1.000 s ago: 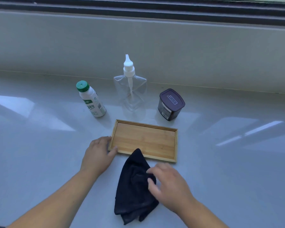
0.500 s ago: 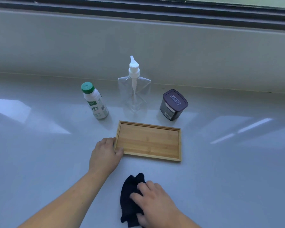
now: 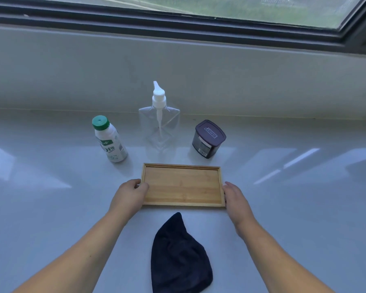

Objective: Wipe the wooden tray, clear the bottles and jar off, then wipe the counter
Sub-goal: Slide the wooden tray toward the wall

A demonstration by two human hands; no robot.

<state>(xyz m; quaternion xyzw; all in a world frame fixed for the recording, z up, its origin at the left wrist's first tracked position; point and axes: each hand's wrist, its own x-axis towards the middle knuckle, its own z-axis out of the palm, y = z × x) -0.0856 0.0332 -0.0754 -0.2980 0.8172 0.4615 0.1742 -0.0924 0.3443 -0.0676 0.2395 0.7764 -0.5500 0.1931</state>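
Observation:
A wooden tray [image 3: 182, 185] lies flat on the pale counter [image 3: 51, 208]. My left hand [image 3: 129, 197] grips its left edge, thumb over the rim. My right hand [image 3: 236, 200] rests against the tray's right edge. A dark cloth [image 3: 179, 256] lies crumpled on the counter just in front of the tray, with neither hand on it. Behind the tray stand a white bottle with a green cap [image 3: 109, 139], a clear pump bottle [image 3: 159, 125] and a dark jar with a purple lid [image 3: 207, 139].
A low wall [image 3: 178, 77] rises behind the three containers, topped by a dark window frame [image 3: 178, 22]. Bright patches of reflected light lie on the counter to the left and right.
My right hand has let go of the dark cloth, left it in front of the tray, and moved up to the tray's right edge. The left hand stayed on the left edge.

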